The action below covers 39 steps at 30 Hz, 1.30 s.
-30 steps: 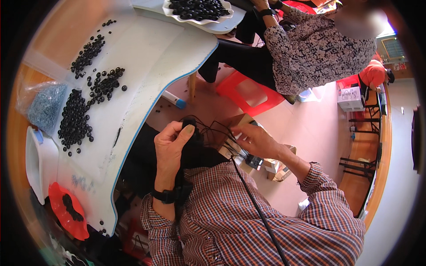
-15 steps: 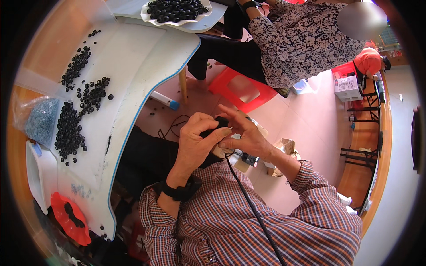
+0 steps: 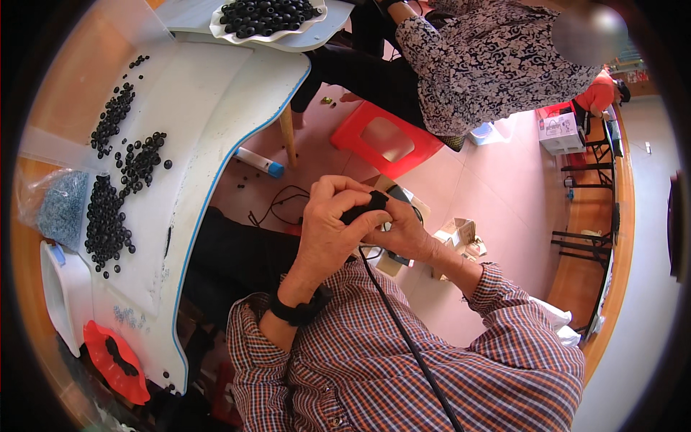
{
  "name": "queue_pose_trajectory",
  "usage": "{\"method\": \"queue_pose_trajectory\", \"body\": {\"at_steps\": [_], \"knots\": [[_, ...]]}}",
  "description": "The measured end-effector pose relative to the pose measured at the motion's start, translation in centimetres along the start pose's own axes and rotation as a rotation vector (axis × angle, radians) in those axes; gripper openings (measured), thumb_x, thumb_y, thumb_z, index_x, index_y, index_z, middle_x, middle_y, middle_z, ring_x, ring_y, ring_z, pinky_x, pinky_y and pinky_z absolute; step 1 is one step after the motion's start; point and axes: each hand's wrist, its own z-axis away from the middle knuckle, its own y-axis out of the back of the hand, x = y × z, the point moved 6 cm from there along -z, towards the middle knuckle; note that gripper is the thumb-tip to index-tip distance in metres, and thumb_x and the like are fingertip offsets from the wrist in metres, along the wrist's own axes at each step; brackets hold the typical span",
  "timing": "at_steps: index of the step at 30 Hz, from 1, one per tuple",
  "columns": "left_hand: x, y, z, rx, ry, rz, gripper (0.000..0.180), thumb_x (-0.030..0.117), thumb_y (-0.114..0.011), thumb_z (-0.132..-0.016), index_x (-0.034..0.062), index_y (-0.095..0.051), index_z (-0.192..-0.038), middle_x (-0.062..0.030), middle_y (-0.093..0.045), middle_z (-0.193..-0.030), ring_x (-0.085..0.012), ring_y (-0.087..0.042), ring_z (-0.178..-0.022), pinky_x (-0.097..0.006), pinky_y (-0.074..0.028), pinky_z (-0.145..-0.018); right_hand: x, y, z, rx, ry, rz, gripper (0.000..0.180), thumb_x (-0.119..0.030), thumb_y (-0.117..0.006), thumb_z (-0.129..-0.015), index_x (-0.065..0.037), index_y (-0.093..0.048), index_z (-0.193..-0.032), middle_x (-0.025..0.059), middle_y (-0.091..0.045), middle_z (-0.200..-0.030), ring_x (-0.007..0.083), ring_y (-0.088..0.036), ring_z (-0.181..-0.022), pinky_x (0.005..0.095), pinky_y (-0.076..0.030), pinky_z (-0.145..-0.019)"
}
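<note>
the left hand pinches a small black bundle; the right hand meets it, though i can't tell what it grips. a soft, steady pinch should stop slips. leftward, black beads sit on the white table.

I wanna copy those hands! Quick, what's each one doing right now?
Left hand: closed, holding a small black object, exact kind unclear.
Right hand: curled at that same object; whether it grips can't be told.

Left hand's curled in a pinch, right hand bunched up by its thumb, 2 forearms angled below.
</note>
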Motion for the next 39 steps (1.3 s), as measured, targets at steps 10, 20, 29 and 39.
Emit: {"method": "queue_pose_trajectory", "body": {"at_steps": [10,20,29,39], "knots": [[1.4,0.7,3.0,-0.482,-0.095,-0.17,0.004,0.009,-0.073,-0.076,0.0066,-0.071,-0.079,-0.0054,-0.062,-0.071,-0.0208,-0.059,-0.067,-0.034,-0.047,-0.063,5.7,3.1,2.7,-0.326,-0.422,-0.213,0.044,-0.014,-0.077,-0.08,-0.01,-0.066,-0.123,-0.0025,-0.068,-0.095,0.0033,-0.056,-0.08,0.0222,-0.048,-0.067],[0.2,-2.2,4.4,-0.749,0.085,-0.122,0.037,0.021,-0.068,-0.085,0.0069,-0.066,-0.119,-0.0149,-0.068,-0.093,-0.0324,-0.065,-0.088,-0.042,-0.05,-0.075,4.6,0.5,6.5,-0.957,-0.352,-0.008,0.027,-0.02,-0.077,-0.074,-0.001,-0.066,-0.089,0.0069,-0.057,-0.082,0.0198,-0.056,-0.08,0.0353,-0.046,-0.072],[-0.8,-2.9,3.5,-0.515,0.047,-0.023,0.05,0.021,-0.074,-0.083,0.0066,-0.061,-0.129,-0.0119,-0.063,-0.094,-0.0228,-0.06,-0.076,-0.032,-0.048,-0.069,2.0,-0.7,4.6,-0.826,-0.352,0.294,0.061,-0.033,-0.079,-0.076,-0.001,-0.055,-0.123,0.0163,-0.066,-0.093,0.0314,-0.066,-0.088,0.0396,-0.052,-0.078],[-2.1,-2.3,2.7,-0.311,0.12,-0.11,0.022,0.01,-0.073,-0.077,0.0028,-0.072,-0.098,-0.0098,-0.064,-0.08,-0.0226,-0.062,-0.072,-0.032,-0.049,-0.066,3.1,0.6,4.7,-0.396,-0.462,0.171,0.101,-0.024,-0.077,-0.081,0.006,-0.01,-0.15,0.0222,-0.067,-0.106,0.0307,-0.067,-0.097,0.0379,-0.053,-0.086]]}}
